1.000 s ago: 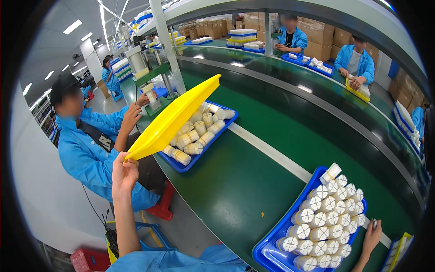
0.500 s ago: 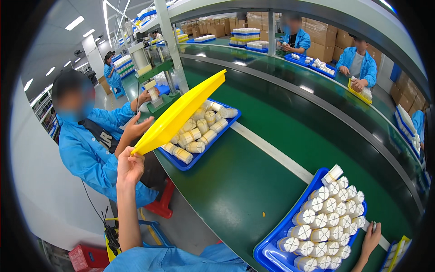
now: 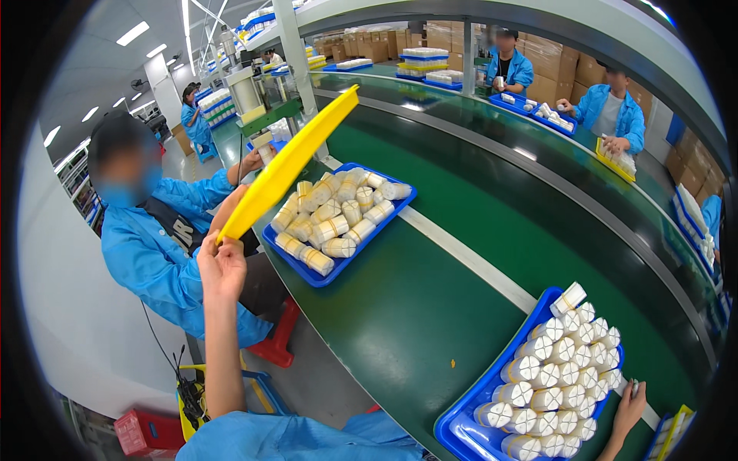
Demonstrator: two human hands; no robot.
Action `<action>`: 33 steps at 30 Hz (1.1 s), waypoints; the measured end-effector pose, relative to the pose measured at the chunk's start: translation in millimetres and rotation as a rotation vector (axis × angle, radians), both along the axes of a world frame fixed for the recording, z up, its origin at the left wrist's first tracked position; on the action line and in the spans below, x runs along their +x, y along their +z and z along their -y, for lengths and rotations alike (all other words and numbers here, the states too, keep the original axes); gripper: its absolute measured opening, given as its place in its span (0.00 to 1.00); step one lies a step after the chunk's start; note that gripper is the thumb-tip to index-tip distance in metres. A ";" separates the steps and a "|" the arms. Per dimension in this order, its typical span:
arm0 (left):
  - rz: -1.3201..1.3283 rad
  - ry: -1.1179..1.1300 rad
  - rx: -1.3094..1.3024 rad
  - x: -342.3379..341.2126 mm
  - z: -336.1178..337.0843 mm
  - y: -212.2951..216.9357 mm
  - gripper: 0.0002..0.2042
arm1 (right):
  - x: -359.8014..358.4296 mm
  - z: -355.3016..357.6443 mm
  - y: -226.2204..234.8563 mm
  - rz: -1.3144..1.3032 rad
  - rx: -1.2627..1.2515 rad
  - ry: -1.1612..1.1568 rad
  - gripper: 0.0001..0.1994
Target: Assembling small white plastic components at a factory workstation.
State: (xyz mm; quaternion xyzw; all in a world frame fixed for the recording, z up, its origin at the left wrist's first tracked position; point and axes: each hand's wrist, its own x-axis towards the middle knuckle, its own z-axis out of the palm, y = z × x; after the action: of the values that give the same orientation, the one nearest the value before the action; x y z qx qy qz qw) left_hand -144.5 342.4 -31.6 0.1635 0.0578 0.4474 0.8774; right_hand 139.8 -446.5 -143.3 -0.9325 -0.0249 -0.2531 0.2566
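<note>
My left hand (image 3: pixel 222 269) is raised and pinches the lower end of an empty-looking yellow tray (image 3: pixel 296 165). The tray is steeply tilted, seen almost edge-on. Just behind it lies a blue tray (image 3: pixel 322 281) heaped with white cylinders, several with yellowish bands. My right hand (image 3: pixel 631 407) rests at the far right beside another blue tray (image 3: pixel 459 432), its fingers curled together around something small and pale that is too small to make out. In that tray, white cylinders with cross-marked ends (image 3: pixel 546 376) stand in close rows.
A co-worker in blue (image 3: pixel 165 253) sits at the left by a bench press (image 3: pixel 257 107), one arm partly behind the yellow tray. The green table (image 3: pixel 384 323) borders a dark conveyor (image 3: pixel 523 157). Across it, two people handle trays. A red crate (image 3: pixel 146 432) stands on the floor.
The yellow tray has swung left and now stands steeper, uncovering more of the blue tray behind it. The co-worker's open hand is now hidden behind it. My right hand stays beside its tray.
</note>
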 end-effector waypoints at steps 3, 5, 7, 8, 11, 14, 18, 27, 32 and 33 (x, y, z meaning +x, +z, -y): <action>-0.340 0.313 0.194 22.2 48.3 -23.7 0.15 | -2.8 4.6 -0.2 0.005 0.040 0.016 0.13; -0.803 0.406 0.232 34.2 62.1 -41.2 0.16 | 1.1 2.9 0.0 -0.013 0.042 0.025 0.13; -1.027 0.229 0.335 42.8 68.0 -58.8 0.15 | -0.9 -1.3 -0.3 0.043 -0.022 0.020 0.13; -1.021 0.227 0.338 48.0 69.4 -57.2 0.15 | -1.2 1.2 -1.5 0.030 0.002 0.019 0.13; -0.941 -0.138 0.437 64.1 71.5 -56.1 0.16 | -2.2 2.9 -3.7 0.064 0.032 0.019 0.13; -1.178 0.000 0.516 76.5 69.1 -70.8 0.18 | -0.3 1.2 -3.0 0.070 0.025 0.049 0.13; -1.116 -0.040 0.501 77.1 89.9 -70.9 0.18 | -1.1 4.4 -4.0 0.074 0.027 0.032 0.12; -0.945 -0.201 0.470 37.8 211.4 -80.5 0.26 | 1.7 11.3 -3.9 -0.054 0.023 0.053 0.14; -0.874 -0.317 0.480 20.5 271.8 -81.3 0.26 | -0.3 8.8 -3.3 -0.022 0.035 0.074 0.13; -0.850 -0.351 0.501 16.3 279.7 -80.4 0.26 | -1.3 9.3 -3.7 -0.024 0.035 0.067 0.13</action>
State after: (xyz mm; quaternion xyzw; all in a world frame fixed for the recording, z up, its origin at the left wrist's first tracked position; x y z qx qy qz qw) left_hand -128.2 62.7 -112.0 0.5428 0.2714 0.1877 0.7723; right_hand 138.5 -455.8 -147.0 -0.9294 -0.0486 -0.2338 0.2813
